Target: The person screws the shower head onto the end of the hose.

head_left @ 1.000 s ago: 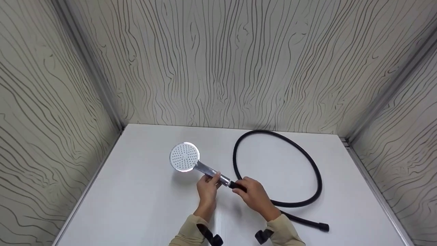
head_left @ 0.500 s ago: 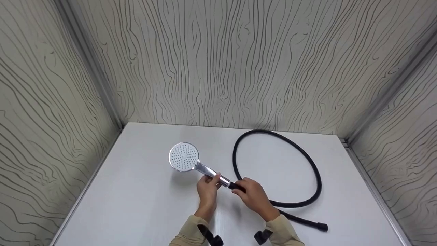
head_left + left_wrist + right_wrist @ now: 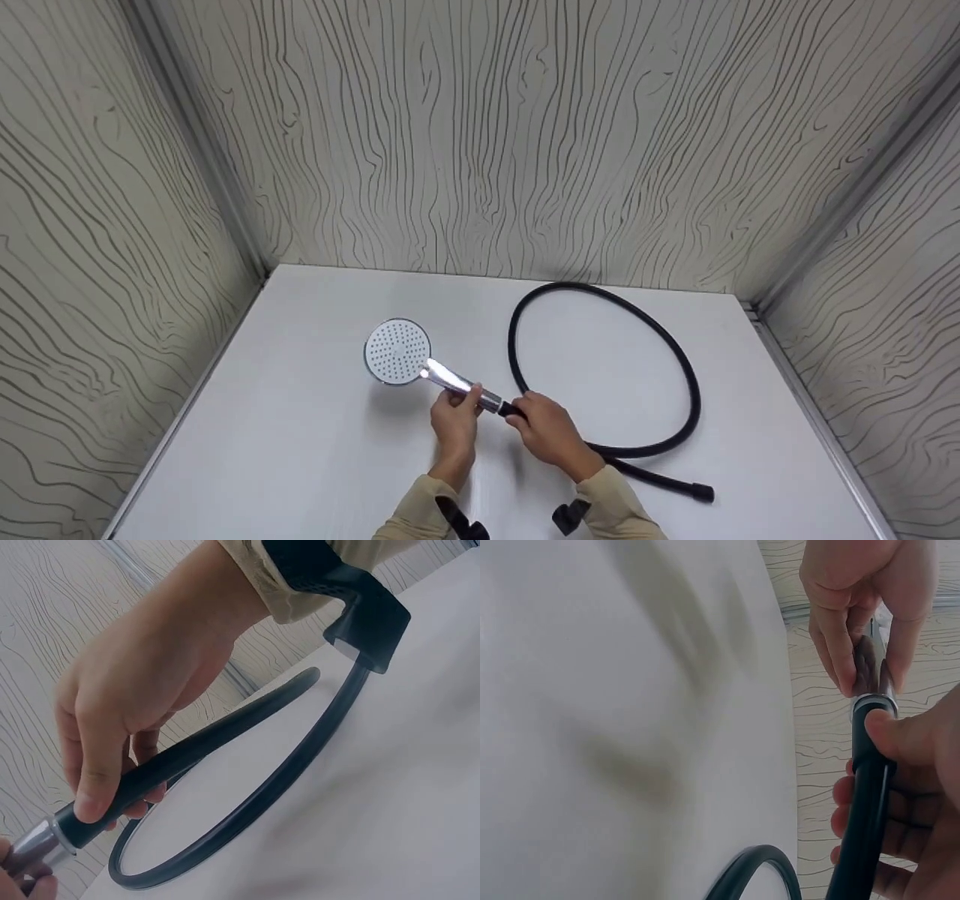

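A chrome hand shower (image 3: 397,351) with a white, dotted spray face is held just above the table, face up. My left hand (image 3: 454,427) grips its handle near the lower end, thumb on top. At that end sits the black shower hose (image 3: 694,390), whose end fitting my right hand (image 3: 551,431) pinches between thumb and fingers. In the right wrist view the hose's collar (image 3: 870,739) meets the handle's end squarely; the thread inside is hidden. The left wrist view shows the right hand (image 3: 135,690) round the hose, beside the chrome handle end (image 3: 37,847).
The hose lies in a wide loop on the right of the white table (image 3: 285,420). Its free end (image 3: 703,492) points toward the front right. Wood-patterned panels (image 3: 480,150) enclose the table at the back and both sides. Black camera mounts (image 3: 574,516) sit at the wrists.
The hand shower has dipped slightly and shifted left in the head view, and its handle catches more light. My right hand has moved a little left with the hose. Both grips remain.
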Demonstrator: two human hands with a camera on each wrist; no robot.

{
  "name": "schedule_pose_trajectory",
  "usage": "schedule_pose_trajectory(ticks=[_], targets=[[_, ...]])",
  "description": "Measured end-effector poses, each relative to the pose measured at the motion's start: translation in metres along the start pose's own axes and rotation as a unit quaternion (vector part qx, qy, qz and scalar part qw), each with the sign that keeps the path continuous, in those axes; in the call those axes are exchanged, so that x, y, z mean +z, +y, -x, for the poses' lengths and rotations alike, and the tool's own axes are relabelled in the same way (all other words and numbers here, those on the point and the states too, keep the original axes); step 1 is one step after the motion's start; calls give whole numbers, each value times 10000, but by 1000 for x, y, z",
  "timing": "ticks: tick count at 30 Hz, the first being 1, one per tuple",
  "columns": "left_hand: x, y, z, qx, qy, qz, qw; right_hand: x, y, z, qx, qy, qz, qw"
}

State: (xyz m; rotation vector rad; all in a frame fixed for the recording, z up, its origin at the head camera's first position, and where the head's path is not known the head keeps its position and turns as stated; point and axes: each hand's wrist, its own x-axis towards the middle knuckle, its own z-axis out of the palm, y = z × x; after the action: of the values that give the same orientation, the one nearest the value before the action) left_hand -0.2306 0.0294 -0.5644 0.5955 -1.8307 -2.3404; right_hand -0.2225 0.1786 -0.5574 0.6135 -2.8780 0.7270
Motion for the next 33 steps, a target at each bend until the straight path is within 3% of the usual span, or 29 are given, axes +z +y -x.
schedule_pose_trajectory(ticks=[6,13,21,29,33], targets=[[0,-3,-3,-103,12,423,9990,-4,4,-4,353,-600,-1072,9918],[-2,-5,-4,-137,89,427,9990,1,7,-5,462,-497,-1629,9843],[-1,-8,-1,-184,269,334,9989,8,5,-1,722,-288,-1546,9849],[0,-7,1,-51,308,174,9994,12,5,1,164,413,-1043,9936],[1,-5,-1,-58,202,170,9996,10,5,-1,8,418,-752,9963]])
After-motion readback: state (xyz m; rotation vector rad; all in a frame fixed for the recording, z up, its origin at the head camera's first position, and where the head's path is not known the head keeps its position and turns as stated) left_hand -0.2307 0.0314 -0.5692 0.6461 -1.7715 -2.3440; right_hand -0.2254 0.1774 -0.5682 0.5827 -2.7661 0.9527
